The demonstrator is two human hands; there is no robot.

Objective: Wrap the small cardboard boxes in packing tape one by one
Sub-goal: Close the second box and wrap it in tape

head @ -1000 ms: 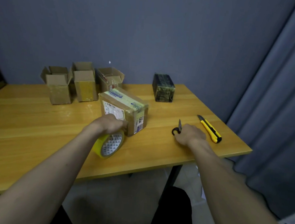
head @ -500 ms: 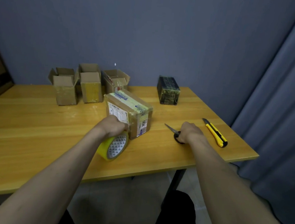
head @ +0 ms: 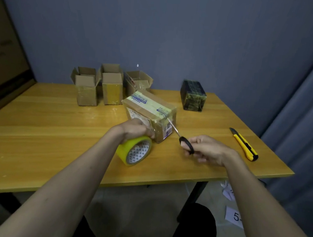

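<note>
Two hands work mid-worktop: the left hand [head: 135,128] grips the yellow tape roll [head: 134,150] against the labelled box [head: 150,116]; the right hand's [head: 208,150] fingers curl round black scissors [head: 184,141], blades towards the box.

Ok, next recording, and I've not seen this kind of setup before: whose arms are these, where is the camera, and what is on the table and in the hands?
There is no machine here. A person wears a wide-angle camera on the head, looking forward and down, so the two bare arms are their own. The left hand holds a yellow roll of packing tape against a closed cardboard box on the wooden table. The right hand has its grip on small black-handled scissors, blades pointing toward that box. At the back stand three open cardboard boxes and a dark wrapped box. A yellow utility knife lies to the right.
</note>
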